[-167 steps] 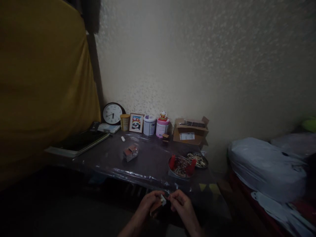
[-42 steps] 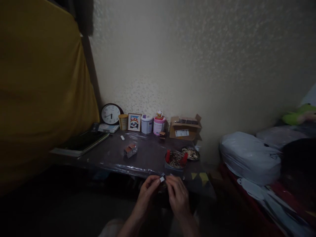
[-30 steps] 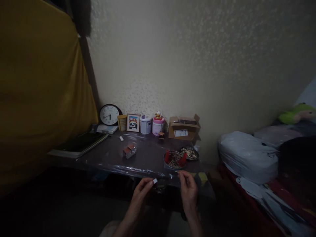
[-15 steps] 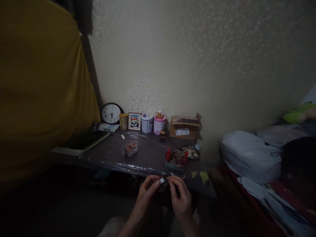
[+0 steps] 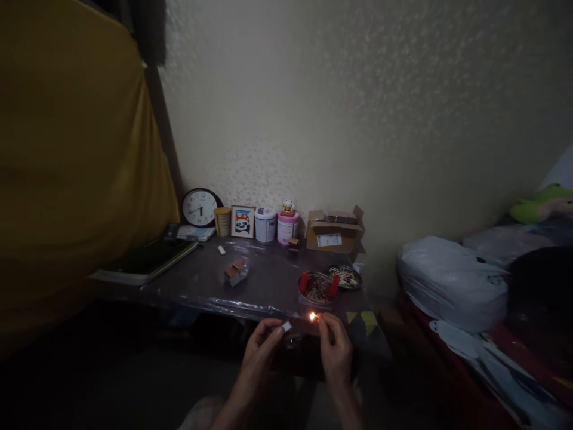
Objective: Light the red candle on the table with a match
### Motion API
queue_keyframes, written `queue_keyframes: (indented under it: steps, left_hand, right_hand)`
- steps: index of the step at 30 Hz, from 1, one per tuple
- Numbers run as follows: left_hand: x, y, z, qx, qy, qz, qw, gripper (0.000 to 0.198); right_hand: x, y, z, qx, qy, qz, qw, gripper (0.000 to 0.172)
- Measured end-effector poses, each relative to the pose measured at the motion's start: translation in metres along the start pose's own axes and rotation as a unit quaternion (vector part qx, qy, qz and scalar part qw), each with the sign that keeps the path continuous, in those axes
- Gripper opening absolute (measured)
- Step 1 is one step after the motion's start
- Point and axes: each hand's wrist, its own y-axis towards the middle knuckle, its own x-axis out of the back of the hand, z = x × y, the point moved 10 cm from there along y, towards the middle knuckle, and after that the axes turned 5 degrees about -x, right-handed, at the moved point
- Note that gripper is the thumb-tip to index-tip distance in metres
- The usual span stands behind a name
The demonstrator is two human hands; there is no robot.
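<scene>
My left hand (image 5: 263, 347) is closed around a small matchbox (image 5: 293, 326), held just in front of the table's near edge. My right hand (image 5: 335, 352) pinches a match (image 5: 313, 317) whose tip burns with a small orange flame at the box's right end. Beyond the hands, on the table, a round metal dish (image 5: 317, 288) holds two short red candles, and a second dish (image 5: 345, 277) beside it is full of matchsticks. A stack of matchboxes (image 5: 235, 272) lies mid-table.
The table (image 5: 268, 286) is covered in clear plastic. Along the wall stand a clock (image 5: 198, 207), a cup, a panda picture (image 5: 242, 221), two tins and an open cardboard box (image 5: 334, 232). Books lie at left under a yellow curtain. A white bundle (image 5: 452, 280) sits at right.
My right hand drew away from the box, came back to it, and the match in its fingers is now alight. The left hand has kept hold of the matchbox.
</scene>
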Motion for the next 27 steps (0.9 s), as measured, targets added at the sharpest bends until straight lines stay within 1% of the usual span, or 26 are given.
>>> queue_keyframes:
  steps: [1,3,6,8,10,12,15,18,21,27]
  left_hand:
    - [0.002,0.000,0.000,-0.002,0.004,-0.003,1.000,0.020]
    - [0.005,0.000,0.000,-0.008,0.011,-0.003,1.000,0.019]
    - [0.009,0.001,0.000,-0.016,0.022,0.003,1.000,0.018]
    - [0.017,0.003,0.001,-0.018,0.033,0.000,0.999,0.018]
    - [0.030,0.007,0.003,-0.015,0.048,-0.009,0.999,0.019]
    - [0.048,0.011,0.007,-0.008,0.061,-0.029,0.998,0.023]
    - [0.072,0.014,0.013,0.004,0.072,-0.052,0.996,0.026]
    - [0.087,0.012,0.017,0.014,0.086,-0.066,0.994,0.028]
    - [0.092,0.009,0.020,0.022,0.089,-0.067,0.994,0.027]
    - [0.092,0.007,0.028,0.041,0.079,-0.052,0.995,0.023]
  right_hand:
    - [0.002,0.001,-0.006,-0.026,0.021,-0.003,0.999,0.016]
    - [0.005,0.004,-0.010,-0.057,0.060,-0.005,0.997,0.016]
    - [0.010,0.008,-0.005,-0.072,0.077,-0.015,0.994,0.016]
    - [0.013,0.011,-0.004,-0.074,0.069,-0.022,0.995,0.016]
    - [0.016,0.015,-0.006,-0.072,0.063,-0.034,0.995,0.017]
    - [0.018,0.017,-0.009,-0.070,0.062,-0.043,0.995,0.018]
    - [0.016,0.020,-0.012,-0.070,0.066,-0.033,0.995,0.017]
    - [0.014,0.023,-0.011,-0.057,0.069,-0.027,0.996,0.016]
    - [0.013,0.025,-0.009,-0.047,0.068,-0.025,0.996,0.015]
    - [0.006,0.028,-0.010,-0.024,0.053,-0.014,0.998,0.014]
